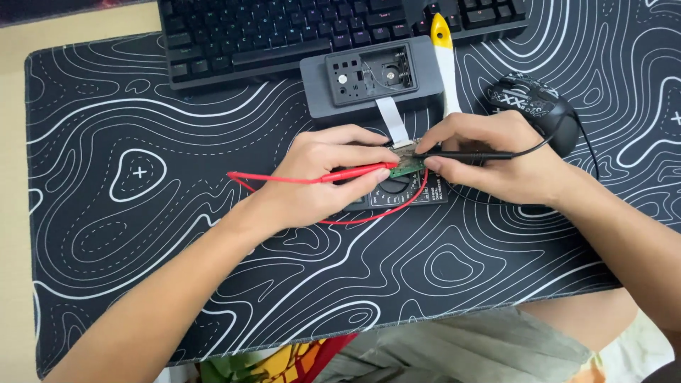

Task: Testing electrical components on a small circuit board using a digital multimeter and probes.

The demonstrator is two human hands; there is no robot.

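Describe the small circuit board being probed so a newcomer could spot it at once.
Start at the grey opened case below the keyboard and follow its white ribbon cable down. It ends at the small green circuit board, between the red probe and black probe.

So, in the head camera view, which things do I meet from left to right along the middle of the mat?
Red probe in the left hand → small green circuit board → black probe in the right hand → black mouse.
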